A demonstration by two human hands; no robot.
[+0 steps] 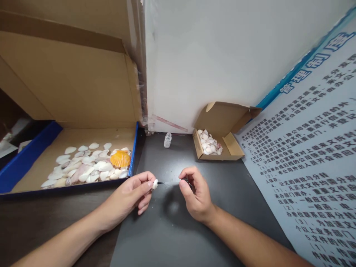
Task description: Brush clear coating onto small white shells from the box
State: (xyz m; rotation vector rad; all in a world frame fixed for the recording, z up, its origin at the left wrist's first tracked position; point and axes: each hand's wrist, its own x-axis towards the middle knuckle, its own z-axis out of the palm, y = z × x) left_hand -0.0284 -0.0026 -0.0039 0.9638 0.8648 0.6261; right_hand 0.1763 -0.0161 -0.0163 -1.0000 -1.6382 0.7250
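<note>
Leftmost, at the desk's far left corner: a blue-rimmed tray (27, 155) lined with cardboard, holding a heap of pale shells (86, 168) and one orange scallop shell (120, 158). A cardboard flap (69, 81) stands behind it.

Left hand (130, 196), near the desk's middle: thumb and fingers (144, 185) pinched shut on a small white shell (155, 184). Shell is rounded, glossy, off-white, held just above the dark desk (167, 230).

Just right of the shell: a thin dark tip (161, 183), long axis horizontal, pointing left at the shell and touching or nearly so (too fine to tell which). It runs back to the right hand (196, 196), whose fingers (189, 172) are curled closed on the tool's other end. Left hand is the one on the shell; the shell lies directly left of the right fingers.

Far edge, centre: a small clear bottle (167, 140), upright. Right of it, a small open carton (219, 137) of pinkish shells (209, 142). Right edge: a printed poster (306, 167).
</note>
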